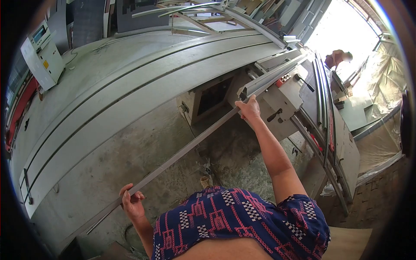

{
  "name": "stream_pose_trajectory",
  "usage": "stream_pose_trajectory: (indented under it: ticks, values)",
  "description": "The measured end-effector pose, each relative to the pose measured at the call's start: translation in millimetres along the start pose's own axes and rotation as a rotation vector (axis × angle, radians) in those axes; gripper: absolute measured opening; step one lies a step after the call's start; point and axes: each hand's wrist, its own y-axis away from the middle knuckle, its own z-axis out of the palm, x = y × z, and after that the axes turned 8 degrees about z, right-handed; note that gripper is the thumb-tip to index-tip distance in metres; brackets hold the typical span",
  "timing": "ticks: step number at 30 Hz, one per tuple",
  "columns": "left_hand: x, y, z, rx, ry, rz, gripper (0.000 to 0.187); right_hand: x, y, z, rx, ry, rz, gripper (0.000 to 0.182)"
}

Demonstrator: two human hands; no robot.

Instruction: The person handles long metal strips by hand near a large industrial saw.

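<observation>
A long, narrow grey strip (pixel 186 151) slants across the view from lower left to the machine at upper right. Its fingers curled about the lower part, my left hand (pixel 133 206) holds the strip. Farther up, my right hand (pixel 250 109) grips the same strip with thumb and fingers, close to the end of a grey metal rail (pixel 277 74) on the machine. Whether the strip continues over that rail is hard to make out. Part of the strip under the fingers is hidden.
A long grooved sliding table (pixel 143 82) curves along the left. The machine body (pixel 281 102) has black handles and red buttons. At left stands a white control cabinet (pixel 43 54). Several metal bars (pixel 323 99) lie at right, with another person (pixel 336 58) bending beyond them.
</observation>
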Motion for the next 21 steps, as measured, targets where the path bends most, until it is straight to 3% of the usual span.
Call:
stream_pose_trajectory:
  ticks: [1, 4, 10, 13, 16, 21]
  values:
    - [2, 0, 2, -0.01, 0.001, -0.004, 0.036, -3, 3, -4, -0.008, 0.006, -0.007, 0.058]
    - [5, 1, 8, -0.053, 0.007, -0.015, 0.035, -11, 3, -16, -0.093, 0.052, 0.075, 0.099]
    - [0, 1, 23, -0.162, 0.053, -0.035, 0.036, -2, -19, -25, -0.091, 0.002, 0.067, 0.1]
    - [0, 2, 38, -0.176, 0.048, -0.071, 0.037, 5, -31, -29, -0.052, -0.037, -0.008, 0.054]
    - [-3, 2, 53, -0.191, 0.05, -0.111, 0.038, 11, -51, -34, -0.1, 0.0, 0.048, 0.094]
    - [-4, 6, 68, -0.178, -0.013, -0.135, 0.039, 5, -50, -49, -0.102, -0.045, 0.016, 0.066]
